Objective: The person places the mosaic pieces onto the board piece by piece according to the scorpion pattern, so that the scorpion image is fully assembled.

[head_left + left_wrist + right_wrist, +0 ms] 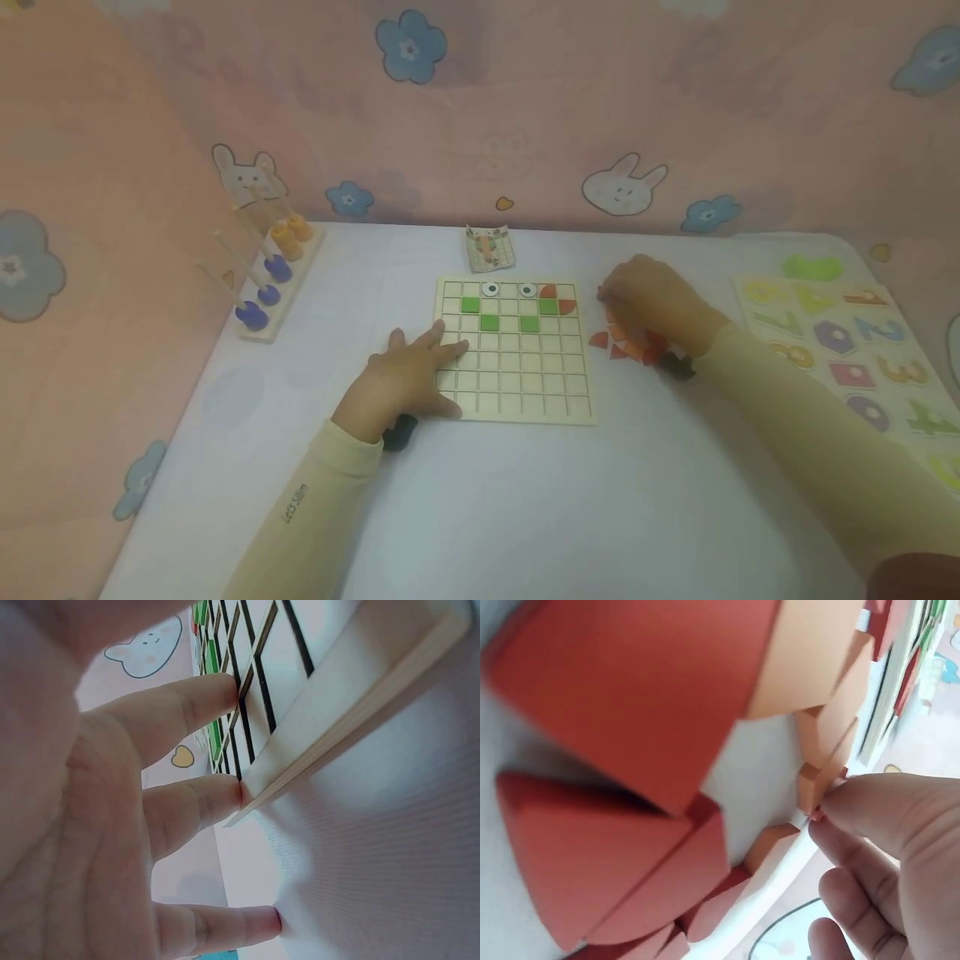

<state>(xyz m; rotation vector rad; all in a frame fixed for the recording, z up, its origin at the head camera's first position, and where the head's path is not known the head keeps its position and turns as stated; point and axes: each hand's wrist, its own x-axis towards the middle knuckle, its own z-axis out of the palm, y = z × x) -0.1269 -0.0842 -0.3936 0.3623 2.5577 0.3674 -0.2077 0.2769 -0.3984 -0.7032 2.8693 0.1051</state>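
Pinching what seems a small red piece (817, 816), its shape hard to make out, the right hand (654, 302) is at the loose pile (627, 342) just right of the grid board (522, 363); the left hand (401, 377), fingers spread, rests on the board's left edge, gripping nothing.

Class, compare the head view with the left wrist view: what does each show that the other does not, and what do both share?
Only the head view shows the right hand, the bead rack and the number board.

Only the left wrist view shows the palm side of the left hand.

Both show the left hand, the grid board and green squares.
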